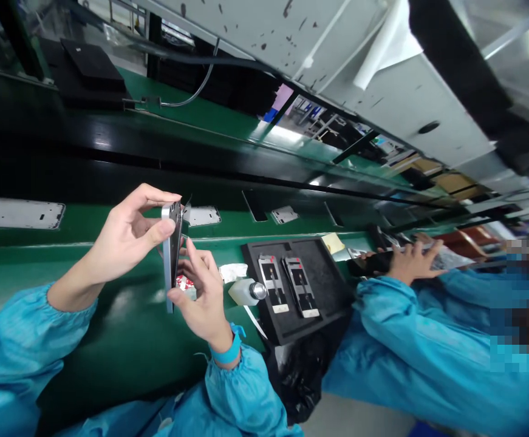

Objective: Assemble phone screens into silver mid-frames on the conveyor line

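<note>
My left hand [121,237] is closed on the upper end of a partly assembled phone [168,267], its fingertips over the top and the thumb on the near side. The phone stands on edge in the air, a pale blue-grey frame with dark parts along its inner side. My right hand [203,294] grips its lower part, thumb at the bottom edge and fingers raised behind. Below the hands is a green work surface [127,340]. A small red-and-white packet [184,283] is partly hidden behind my right fingers.
A pale bottle with a metal cap [248,292] stands beside a black tray [332,276] holding two phone assemblies [286,282]. Phone plates and panels [22,212] lie along the back strip. A co-worker's hand [410,261] and blue sleeves are at right.
</note>
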Demonstrator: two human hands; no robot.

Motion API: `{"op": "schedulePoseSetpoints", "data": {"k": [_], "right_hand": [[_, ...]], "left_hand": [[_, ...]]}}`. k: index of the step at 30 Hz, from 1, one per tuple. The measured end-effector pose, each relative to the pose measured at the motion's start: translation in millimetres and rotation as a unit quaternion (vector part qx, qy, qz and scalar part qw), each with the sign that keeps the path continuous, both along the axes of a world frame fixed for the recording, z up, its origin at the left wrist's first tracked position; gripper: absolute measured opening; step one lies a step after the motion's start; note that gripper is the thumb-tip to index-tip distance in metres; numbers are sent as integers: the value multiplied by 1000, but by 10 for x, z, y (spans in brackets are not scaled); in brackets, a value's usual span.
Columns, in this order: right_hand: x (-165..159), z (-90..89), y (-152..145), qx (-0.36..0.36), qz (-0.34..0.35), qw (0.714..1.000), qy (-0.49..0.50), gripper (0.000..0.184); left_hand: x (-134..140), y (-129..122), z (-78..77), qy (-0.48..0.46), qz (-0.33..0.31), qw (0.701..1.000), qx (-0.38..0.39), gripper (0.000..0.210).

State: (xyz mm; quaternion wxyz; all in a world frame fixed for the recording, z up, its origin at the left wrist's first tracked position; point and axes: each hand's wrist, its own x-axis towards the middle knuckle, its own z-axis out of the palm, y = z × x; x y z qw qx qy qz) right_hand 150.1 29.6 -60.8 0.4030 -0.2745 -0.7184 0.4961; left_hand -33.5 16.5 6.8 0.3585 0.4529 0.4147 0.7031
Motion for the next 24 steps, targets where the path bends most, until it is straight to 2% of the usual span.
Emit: {"op": "schedulePoseSetpoints", "data": {"k": [3, 6, 8, 10, 13, 15, 17, 20, 24], "right_hand": [[-105, -72, 45, 41, -18, 998, -35, 81], [-187, -135, 75, 87, -36, 994, -60, 74], [-202, -122, 101, 99, -40, 992, -61, 73], [-184, -47, 151, 83, -68, 993, -39, 77], [-118, 132, 269, -8, -105, 994, 5, 79], [-57, 240, 338, -88, -72, 994, 0, 81], [16, 318, 358, -141, -27, 990, -12, 79], [119, 414, 293, -157, 3, 988, -8, 75], [113, 531, 211, -113, 2, 994, 3, 70]], "left_hand": [[75, -26, -48, -21, -6, 1000, -2, 38], [191, -2, -107, -146, -45, 987, -52, 55], [251, 46, -135, -212, -47, 973, -80, 63], [287, 89, -151, -228, -53, 967, -99, 65], [323, 85, -160, -194, -113, 966, -131, 64], [348, 35, -157, -163, -155, 964, -143, 59], [377, -35, -143, -141, -168, 964, -148, 52], [434, -147, -110, -102, -137, 975, -139, 46], [522, -235, -105, -8, -58, 994, -97, 40]]}}
